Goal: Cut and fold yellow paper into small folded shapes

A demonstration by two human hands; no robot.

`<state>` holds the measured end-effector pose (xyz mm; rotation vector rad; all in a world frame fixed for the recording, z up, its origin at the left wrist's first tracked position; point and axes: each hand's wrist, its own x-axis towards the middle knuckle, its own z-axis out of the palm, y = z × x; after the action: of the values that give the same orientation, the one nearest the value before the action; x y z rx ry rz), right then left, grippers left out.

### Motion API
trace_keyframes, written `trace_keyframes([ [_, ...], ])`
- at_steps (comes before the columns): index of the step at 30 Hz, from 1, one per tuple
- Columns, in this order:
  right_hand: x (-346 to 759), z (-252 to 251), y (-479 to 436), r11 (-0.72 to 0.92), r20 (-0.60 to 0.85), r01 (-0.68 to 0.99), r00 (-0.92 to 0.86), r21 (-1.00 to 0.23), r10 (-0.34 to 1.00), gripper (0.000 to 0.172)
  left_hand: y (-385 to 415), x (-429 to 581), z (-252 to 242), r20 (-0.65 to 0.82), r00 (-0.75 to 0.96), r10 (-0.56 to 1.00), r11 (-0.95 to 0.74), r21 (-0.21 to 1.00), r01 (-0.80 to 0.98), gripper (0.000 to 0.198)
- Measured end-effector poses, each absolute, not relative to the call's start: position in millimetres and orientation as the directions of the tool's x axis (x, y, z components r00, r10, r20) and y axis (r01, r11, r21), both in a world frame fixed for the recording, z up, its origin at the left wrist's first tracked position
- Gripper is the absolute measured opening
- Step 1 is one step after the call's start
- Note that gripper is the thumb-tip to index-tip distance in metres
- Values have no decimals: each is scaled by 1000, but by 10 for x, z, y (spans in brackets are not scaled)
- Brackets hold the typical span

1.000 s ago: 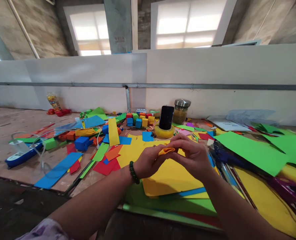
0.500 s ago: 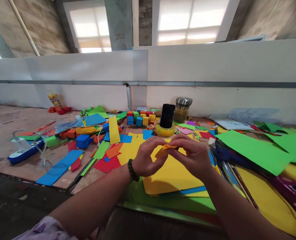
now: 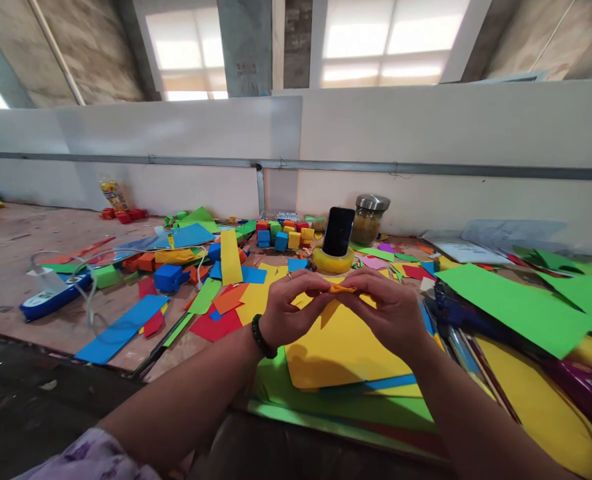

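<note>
My left hand (image 3: pixel 290 308) and my right hand (image 3: pixel 389 311) meet in the middle of the view, just above a yellow sheet (image 3: pixel 340 347). Both pinch a small folded piece of orange paper (image 3: pixel 340 289) between their fingertips. A dark bead bracelet (image 3: pixel 259 337) sits on my left wrist. Most of the orange paper is hidden by my fingers.
Coloured paper scraps and foam blocks (image 3: pixel 282 236) litter the wooden table (image 3: pixel 36 233). A black phone (image 3: pixel 338 231) stands in a yellow tape roll beside a glass jar (image 3: pixel 369 220). Large green sheets (image 3: pixel 511 303) lie at the right. A blue-white device (image 3: pixel 51 297) with cable lies left.
My hands have risen slightly and shifted right, still working the orange paper, which now looks flatter between the fingertips. The view has tilted a little.
</note>
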<state>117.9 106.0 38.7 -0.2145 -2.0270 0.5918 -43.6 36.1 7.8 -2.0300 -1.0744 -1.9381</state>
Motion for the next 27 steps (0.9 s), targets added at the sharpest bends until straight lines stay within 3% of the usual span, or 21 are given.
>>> trace_keyframes([
  [7, 1204, 325, 1084, 823, 718, -51, -522, -565, 460, 11, 360, -424, 90, 914, -105, 391, -744, 381, 549, 5],
  [27, 1211, 365, 1064, 845, 763, -129, -516, -518, 389, 7, 307, -408, 143, 961, -31, 276, -752, 236, 616, 7],
])
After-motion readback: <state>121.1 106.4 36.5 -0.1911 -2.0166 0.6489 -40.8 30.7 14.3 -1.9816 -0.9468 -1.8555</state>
